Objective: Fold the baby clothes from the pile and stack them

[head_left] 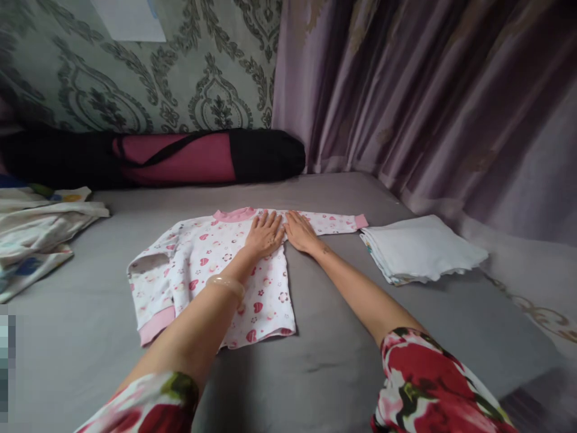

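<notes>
A small long-sleeved shirt (259, 307), white with pink hearts and flowers, lies spread on a grey bed sheet (329, 355). Its collar and cuffs are pink. My left hand (265, 234) rests flat on the shirt's upper right part, fingers stretched out. Right beside it, my right hand (300, 231) lies flat where the right sleeve joins the body, its fingers extended. That sleeve points straight out to the right, while the left sleeve bends down toward me. Neither hand grips the cloth.
A folded stack of white cloth (424, 246) lies at the right, close to the sleeve's cuff. Crumpled patterned fabric (49, 222) is at the left. A long black and maroon bag (180, 156) lies along the wallpapered wall. Purple curtains (406, 90) hang at the right.
</notes>
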`<act>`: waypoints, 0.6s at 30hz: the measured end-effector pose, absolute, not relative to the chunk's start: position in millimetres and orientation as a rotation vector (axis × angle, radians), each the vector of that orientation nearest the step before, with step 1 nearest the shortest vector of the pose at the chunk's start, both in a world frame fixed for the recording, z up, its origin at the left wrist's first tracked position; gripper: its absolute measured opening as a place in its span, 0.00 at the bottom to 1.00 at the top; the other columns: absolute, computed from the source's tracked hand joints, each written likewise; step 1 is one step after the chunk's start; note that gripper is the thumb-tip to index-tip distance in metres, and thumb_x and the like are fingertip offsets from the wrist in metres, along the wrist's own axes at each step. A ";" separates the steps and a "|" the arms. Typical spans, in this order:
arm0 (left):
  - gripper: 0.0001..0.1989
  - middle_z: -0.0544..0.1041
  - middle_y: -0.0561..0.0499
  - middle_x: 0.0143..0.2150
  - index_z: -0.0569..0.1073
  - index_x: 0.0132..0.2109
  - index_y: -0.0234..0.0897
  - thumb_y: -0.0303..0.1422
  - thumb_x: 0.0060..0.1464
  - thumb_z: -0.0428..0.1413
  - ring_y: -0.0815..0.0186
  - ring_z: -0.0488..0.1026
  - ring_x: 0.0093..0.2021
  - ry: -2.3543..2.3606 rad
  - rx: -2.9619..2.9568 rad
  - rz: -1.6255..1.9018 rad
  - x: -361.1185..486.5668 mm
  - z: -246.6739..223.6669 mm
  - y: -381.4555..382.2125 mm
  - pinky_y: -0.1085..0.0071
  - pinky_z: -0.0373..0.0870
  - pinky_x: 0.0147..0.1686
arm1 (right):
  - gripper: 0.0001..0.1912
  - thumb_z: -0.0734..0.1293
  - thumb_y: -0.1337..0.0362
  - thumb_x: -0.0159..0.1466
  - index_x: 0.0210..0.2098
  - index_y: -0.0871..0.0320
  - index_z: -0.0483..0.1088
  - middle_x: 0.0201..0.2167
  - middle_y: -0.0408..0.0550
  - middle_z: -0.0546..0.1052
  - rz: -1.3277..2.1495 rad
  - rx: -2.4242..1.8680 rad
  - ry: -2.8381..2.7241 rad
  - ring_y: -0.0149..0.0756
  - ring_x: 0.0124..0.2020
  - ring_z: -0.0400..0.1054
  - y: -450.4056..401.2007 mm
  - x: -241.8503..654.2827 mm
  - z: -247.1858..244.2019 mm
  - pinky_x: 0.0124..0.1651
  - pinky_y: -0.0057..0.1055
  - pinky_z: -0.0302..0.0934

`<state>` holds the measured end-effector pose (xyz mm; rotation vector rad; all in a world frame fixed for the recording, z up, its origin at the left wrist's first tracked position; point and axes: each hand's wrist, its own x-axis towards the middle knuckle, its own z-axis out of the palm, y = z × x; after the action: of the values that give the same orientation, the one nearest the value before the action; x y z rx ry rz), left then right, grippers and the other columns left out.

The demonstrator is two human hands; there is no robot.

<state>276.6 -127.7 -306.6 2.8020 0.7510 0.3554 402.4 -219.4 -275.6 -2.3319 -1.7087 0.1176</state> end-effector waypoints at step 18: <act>0.30 0.64 0.42 0.67 0.62 0.66 0.40 0.49 0.62 0.45 0.54 0.60 0.67 0.648 2.692 0.277 246.8 -261.7 -115.4 0.58 0.58 0.63 | 0.32 0.44 0.50 0.71 0.70 0.53 0.52 0.70 0.59 0.53 0.192 -2.891 -1.226 0.56 0.70 0.45 -280.6 453.4 -239.1 0.65 0.61 0.42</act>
<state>246.8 -115.4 -261.7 2.6916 0.6476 0.2775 453.4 -280.6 -239.1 -2.8906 -1.2259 0.1922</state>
